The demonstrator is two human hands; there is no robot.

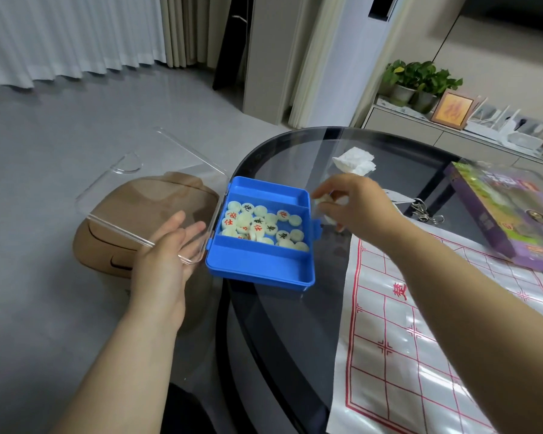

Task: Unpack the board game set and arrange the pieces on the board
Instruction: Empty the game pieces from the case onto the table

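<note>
A blue plastic box (257, 267) sits at the left edge of the dark glass table (279, 339), its clear lid (145, 195) swung open to the left over the floor. Several pale round chess pieces (261, 227) with red or black characters lie in its middle compartment. My left hand (166, 255) presses flat under the lid's near corner, fingers apart. My right hand (355, 205) hovers just right of the box, pinching a few pale pieces. A white plastic board sheet (420, 355) with a red grid lies on the table to the right.
A purple game box (514, 214) lies at the table's right, over the sheet's far corner. A crumpled tissue (355, 161) and a key ring (420, 211) sit behind my right hand. A brown stool (113, 239) stands on the floor under the lid.
</note>
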